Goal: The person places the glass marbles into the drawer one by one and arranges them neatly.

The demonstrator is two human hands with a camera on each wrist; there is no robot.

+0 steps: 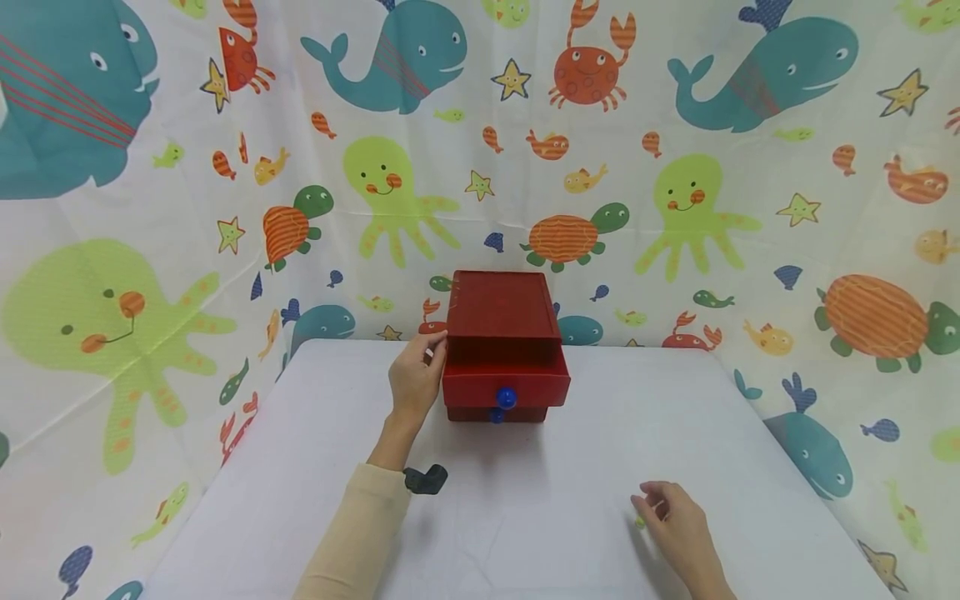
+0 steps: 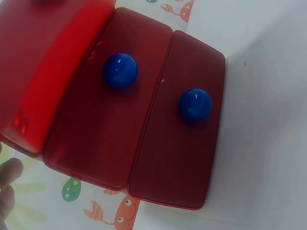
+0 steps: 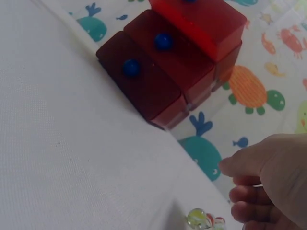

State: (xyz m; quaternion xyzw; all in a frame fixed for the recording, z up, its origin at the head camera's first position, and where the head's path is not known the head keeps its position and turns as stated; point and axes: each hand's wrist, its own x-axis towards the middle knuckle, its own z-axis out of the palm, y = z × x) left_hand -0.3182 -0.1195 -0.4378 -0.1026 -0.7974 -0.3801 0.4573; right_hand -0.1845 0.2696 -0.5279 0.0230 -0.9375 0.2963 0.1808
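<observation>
A small red drawer cabinet (image 1: 502, 304) stands at the back of the white table. Its top drawer (image 1: 480, 390) is pulled out, while two lower drawers with blue knobs (image 2: 195, 104) are closed. My left hand (image 1: 417, 375) touches the cabinet's left side near the upper front edge; in the left wrist view only a couple of fingertips (image 2: 10, 171) show. At the front right, my right hand (image 1: 678, 529) has loosely bent fingers, with a gap between thumb and index. Several small glass marbles (image 3: 196, 218), yellow-green, red and clear, are just beside its fingertips.
A white tabletop (image 1: 600, 433) extends around the cabinet. Behind and at both sides hangs a cloth (image 1: 465, 233) printed with sea animals. A dark strap-like device (image 1: 426, 479) sits at the left wrist, by the beige sleeve (image 1: 356, 533).
</observation>
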